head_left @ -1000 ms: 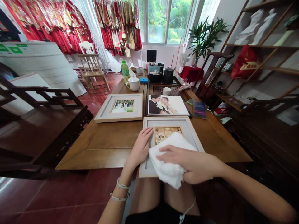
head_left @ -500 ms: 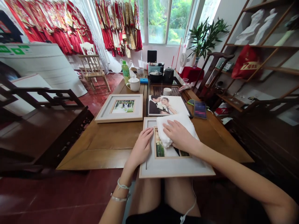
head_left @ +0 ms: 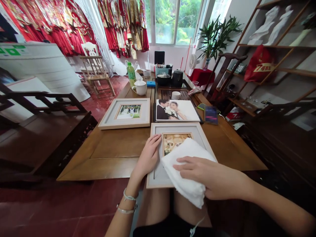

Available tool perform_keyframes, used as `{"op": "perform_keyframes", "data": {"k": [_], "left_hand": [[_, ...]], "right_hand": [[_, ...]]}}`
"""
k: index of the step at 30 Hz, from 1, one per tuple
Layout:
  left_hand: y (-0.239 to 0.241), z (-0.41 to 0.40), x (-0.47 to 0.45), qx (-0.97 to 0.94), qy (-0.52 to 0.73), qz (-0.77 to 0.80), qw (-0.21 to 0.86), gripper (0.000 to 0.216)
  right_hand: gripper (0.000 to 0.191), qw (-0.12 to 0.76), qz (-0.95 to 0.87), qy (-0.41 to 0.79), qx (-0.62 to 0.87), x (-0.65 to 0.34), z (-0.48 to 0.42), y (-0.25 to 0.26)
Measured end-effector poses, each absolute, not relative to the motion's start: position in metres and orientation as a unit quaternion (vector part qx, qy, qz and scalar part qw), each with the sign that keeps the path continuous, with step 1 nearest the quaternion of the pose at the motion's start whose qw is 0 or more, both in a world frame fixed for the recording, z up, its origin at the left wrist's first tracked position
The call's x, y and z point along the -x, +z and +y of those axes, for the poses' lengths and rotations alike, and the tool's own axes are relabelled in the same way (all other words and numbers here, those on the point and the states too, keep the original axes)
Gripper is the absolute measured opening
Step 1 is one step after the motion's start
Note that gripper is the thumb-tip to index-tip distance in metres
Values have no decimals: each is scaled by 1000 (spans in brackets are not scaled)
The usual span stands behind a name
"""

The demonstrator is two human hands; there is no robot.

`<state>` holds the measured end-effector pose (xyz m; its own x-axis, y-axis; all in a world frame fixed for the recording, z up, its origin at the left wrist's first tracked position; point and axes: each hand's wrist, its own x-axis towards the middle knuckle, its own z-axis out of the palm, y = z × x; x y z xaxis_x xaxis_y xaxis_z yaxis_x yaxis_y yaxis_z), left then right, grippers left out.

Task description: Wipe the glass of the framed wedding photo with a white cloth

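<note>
A light-wood picture frame (head_left: 178,128) with a pale mat lies before me, its near end past the table edge and over my lap. My left hand (head_left: 149,154) holds the frame's left edge, fingers laid over the border; its thumb is hidden. In my right hand (head_left: 197,171) is a folded white towel (head_left: 182,156), pressed over the lower right of the frame. The towel covers much of the photo (head_left: 176,141), whose upper part shows. One corner of the towel hangs past the frame's near edge.
A second framed photo (head_left: 108,121) lies at the left, and a couple's portrait print (head_left: 190,112) just beyond my frame. Phone (head_left: 211,115), white mug (head_left: 140,88), green bottle (head_left: 130,74) and small cup (head_left: 176,95) are also on the wooden table (head_left: 111,146). Dark chairs flank both sides.
My right hand has drawn the towel from the frame's upper part down toward me and its near right corner, uncovering the top of the photo. My left hand stays on the left edge.
</note>
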<state>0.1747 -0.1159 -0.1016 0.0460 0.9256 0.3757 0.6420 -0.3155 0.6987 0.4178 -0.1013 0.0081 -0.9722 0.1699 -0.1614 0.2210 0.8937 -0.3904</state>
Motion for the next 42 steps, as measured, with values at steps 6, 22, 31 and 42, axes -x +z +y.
{"op": "perform_keyframes", "data": {"k": [6, 22, 31, 42], "left_hand": [[-100, -116, -175, -701, 401, 564, 173, 46], [-100, -117, -175, -704, 402, 559, 171, 48], [-100, -117, -174, -704, 396, 563, 174, 48], [-103, -117, -174, -711, 395, 560, 161, 53]], "right_hand": [[64, 60, 969, -109, -214, -425, -73, 0], [62, 40, 968, -182, -166, -423, -122, -8], [60, 72, 940, 8, -333, -439, -78, -14], [38, -58, 961, -64, -262, -390, -7, -11]]}}
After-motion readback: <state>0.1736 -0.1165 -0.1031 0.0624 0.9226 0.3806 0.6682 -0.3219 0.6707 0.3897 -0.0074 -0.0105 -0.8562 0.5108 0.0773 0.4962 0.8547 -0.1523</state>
